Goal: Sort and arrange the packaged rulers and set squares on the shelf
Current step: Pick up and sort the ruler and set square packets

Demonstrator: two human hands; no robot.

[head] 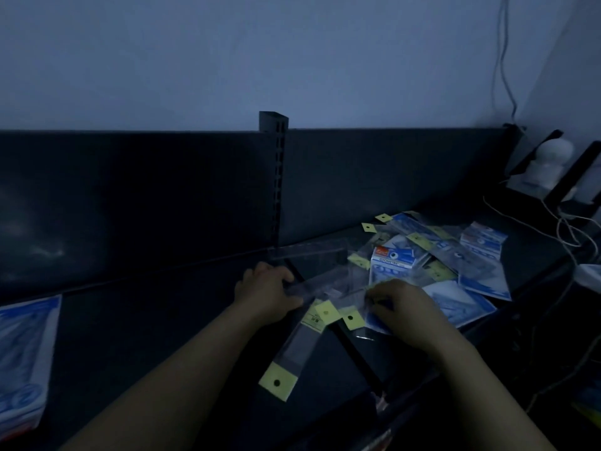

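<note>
Both hands are down on the shelf [162, 336] in the dim light, a little apart, with one packaged ruler [325, 289] stretched between them. The left hand [266, 296] has its fingers curled over the left end of the clear sleeve. The right hand [401, 304] pinches the other end, fingertips bent down onto the plastic. The sleeve runs roughly level, low over the dark shelf board.

Just below the hands a second ruler sleeve [300, 345] lies slanted toward the front edge, its yellow header tag [278, 382] with a punched hole at the near end. Two more yellow tags [327, 312] peep out between the wrists, touching that sleeve.

Right of the right hand sits a loose pile of packages [455, 255]: clear sleeves with yellow headers crossed over blue-and-white flat packs. A white-and-blue geometry box [392, 260] sits in the middle of them. Another clear ruler [309, 250] lies along the foot of the back panel [130, 206], near the slotted upright [278, 177].

Well apart, at the far left, one blue-and-white pack [26, 359] lies alone on the shelf. At the far right stand a white rounded device [549, 161] and a tangle of cables [569, 229]. A pale wall [292, 60] rises behind it all.
</note>
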